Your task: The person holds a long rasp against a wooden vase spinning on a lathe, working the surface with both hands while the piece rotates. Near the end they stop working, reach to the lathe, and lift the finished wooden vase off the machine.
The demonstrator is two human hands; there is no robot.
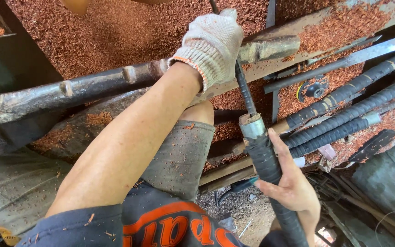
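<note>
My left hand (211, 43), in a white knit glove, is closed around a thin dark inner core (246, 93) near the top of the view. That core comes out of the grey metal sleeve (251, 126) at the end of a thick black wrapped cable (267, 164). My bare right hand (293, 185) grips the thick cable just below the sleeve, holding it nearly upright. The cable's lower end runs out of view at the bottom.
A long dark rusty pole (92, 87) lies across the scene under my left forearm. Copper-coloured shavings (115, 32) cover the surface behind. Several more black wrapped cables (353, 107) lie at right, beside a flat metal strip (344, 59). My knee (184, 151) is below.
</note>
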